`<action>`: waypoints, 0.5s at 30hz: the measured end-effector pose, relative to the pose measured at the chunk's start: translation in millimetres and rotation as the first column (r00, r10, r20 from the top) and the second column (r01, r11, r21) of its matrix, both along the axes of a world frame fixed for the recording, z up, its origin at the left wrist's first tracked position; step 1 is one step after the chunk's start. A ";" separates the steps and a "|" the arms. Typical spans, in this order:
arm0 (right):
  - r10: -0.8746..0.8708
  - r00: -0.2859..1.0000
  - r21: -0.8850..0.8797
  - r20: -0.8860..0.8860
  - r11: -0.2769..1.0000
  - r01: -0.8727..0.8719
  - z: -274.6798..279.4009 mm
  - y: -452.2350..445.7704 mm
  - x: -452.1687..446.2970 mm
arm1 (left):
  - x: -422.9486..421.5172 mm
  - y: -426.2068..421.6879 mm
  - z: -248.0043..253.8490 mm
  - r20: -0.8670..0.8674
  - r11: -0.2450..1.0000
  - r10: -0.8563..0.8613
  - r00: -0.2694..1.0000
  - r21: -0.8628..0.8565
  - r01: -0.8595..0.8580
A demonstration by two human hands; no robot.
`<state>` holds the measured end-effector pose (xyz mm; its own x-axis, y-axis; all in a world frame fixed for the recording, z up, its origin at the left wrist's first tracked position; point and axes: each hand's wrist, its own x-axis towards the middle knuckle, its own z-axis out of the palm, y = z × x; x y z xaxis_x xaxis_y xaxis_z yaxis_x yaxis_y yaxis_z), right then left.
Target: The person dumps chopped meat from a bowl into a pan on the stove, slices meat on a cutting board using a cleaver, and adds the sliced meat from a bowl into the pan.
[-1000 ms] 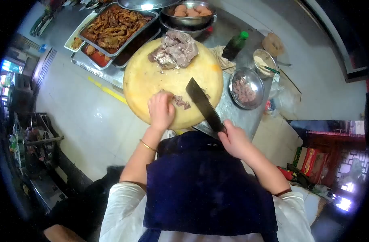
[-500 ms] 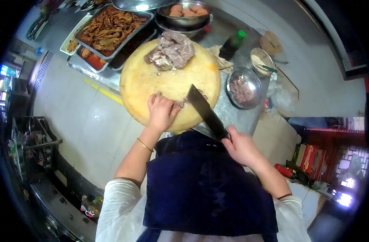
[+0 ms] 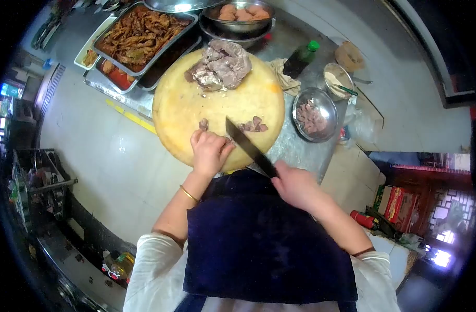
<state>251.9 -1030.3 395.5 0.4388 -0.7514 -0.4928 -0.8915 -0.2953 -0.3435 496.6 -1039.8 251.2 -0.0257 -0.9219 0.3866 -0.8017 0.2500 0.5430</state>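
A round, pale yellow chopping board point(image 3: 170, 114) lies on the metal table. My right hand point(image 3: 296, 187) is wrapped round the handle of a dark cleaver point(image 3: 251, 147), its blade slanting over the board's near part. Beside the blade tip, my left hand point(image 3: 211, 152) rests with curled fingers on a piece of meat, mostly hidden under them. Cut pieces of meat point(image 3: 256, 125) lie just beyond the blade, and one small piece point(image 3: 203, 124) sits past my left fingertips. At the board's far side is a large lump of cooked meat point(image 3: 225, 65).
To the right stands a steel bowl point(image 3: 328, 106) of cut meat, near a tub point(image 3: 347, 74) of pale paste. A green-capped bottle point(image 3: 300, 60) and a cloth point(image 3: 286, 78) are behind it. Food trays point(image 3: 193, 23) stand far left, with a bowl point(image 3: 271, 13) of brown round items at the back.
The cleaver and my right hand have moved left, closer to my left hand. Cut pieces now show right of the blade. My left hand has shifted slightly toward me.
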 end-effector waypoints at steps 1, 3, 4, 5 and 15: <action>-0.012 0.999 0.023 -0.033 1.000 0.013 -10.9 -1.6 4.2 | -0.9 1.0 1.9 0.026 1.000 0.001 1.000 0.002 -0.001; -0.062 0.998 0.001 0.032 0.998 0.062 -20.2 -15.3 10.4 | -1.1 0.4 5.9 0.042 1.000 0.019 0.999 0.019 -0.020; -0.086 0.994 0.006 0.066 0.996 0.086 -24.5 -15.5 12.3 | 0.8 3.4 6.6 0.043 0.999 0.039 0.998 -0.003 -0.038; -0.102 0.991 0.018 0.091 0.995 0.101 -28.4 -12.8 10.2 | 2.7 5.8 6.9 0.043 0.998 0.051 0.998 -0.025 -0.050; 0.103 0.994 -0.034 0.034 0.994 -0.102 7.3 -0.8 -4.1 | 9.6 4.7 -1.1 0.088 0.999 0.029 0.996 0.039 -0.033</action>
